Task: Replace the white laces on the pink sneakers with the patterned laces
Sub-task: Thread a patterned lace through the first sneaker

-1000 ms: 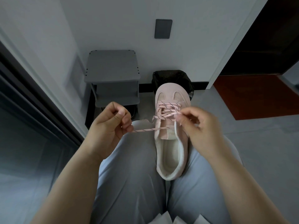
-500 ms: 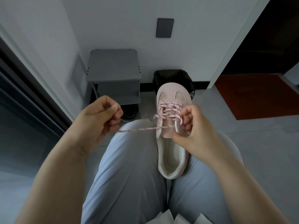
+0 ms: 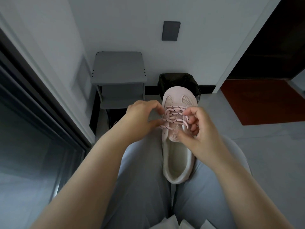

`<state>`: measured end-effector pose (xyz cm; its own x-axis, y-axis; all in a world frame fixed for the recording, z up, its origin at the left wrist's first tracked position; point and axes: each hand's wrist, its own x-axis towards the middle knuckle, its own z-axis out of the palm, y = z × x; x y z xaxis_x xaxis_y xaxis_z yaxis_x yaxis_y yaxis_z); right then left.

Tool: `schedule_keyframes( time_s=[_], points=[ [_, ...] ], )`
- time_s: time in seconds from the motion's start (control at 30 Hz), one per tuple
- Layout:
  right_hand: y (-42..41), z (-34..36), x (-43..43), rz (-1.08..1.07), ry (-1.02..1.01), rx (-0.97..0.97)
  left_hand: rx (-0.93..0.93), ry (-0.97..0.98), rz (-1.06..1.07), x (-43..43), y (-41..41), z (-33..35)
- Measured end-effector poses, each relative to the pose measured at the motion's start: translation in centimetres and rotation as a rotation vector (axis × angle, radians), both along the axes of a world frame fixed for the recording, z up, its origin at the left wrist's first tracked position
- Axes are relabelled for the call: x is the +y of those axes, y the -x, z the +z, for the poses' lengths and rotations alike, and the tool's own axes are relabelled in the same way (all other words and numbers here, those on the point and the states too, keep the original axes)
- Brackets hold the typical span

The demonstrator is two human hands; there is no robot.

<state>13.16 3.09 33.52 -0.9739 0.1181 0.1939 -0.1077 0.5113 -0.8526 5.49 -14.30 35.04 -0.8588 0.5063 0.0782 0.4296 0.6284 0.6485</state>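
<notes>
Here, left hand (image 3: 142, 119): pinches the patterned lace (image 3: 175, 114) at the left eyelets.
Right hand (image 3: 199, 133): fingers curled round the lace end, thumb pressing the tongue.
Pink sneaker (image 3: 177, 162): lies on the lap (image 3: 145, 162), between the thighs, toe pointing away.
Behind: grey stool (image 3: 118, 68), black bin (image 3: 178, 79).

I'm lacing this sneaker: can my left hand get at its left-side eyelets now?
Likely yes: the left hand lies at the left edge of the pink sneaker, fingertips on the patterned lace, nothing between.

Probably home hallway: doormat (image 3: 264, 101), bin (image 3: 177, 80)
</notes>
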Motion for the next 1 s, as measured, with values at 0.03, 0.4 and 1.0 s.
schedule_keyframes(
  time_s=[0.03,0.4,1.0],
  points=[
    [0.0,0.0,0.0,-0.008,-0.007,0.004,-0.021,0.032,0.0,0.3,0.0,0.1],
    [-1.0,0.3,-0.2,0.143,-0.462,0.165,0.051,0.159,-0.111,0.3,0.7,0.0],
    [0.1,1.6,-3.4,0.056,-0.288,0.114,-0.764,-1.001,-0.161,-1.3,-1.1,2.5]
  ],
)
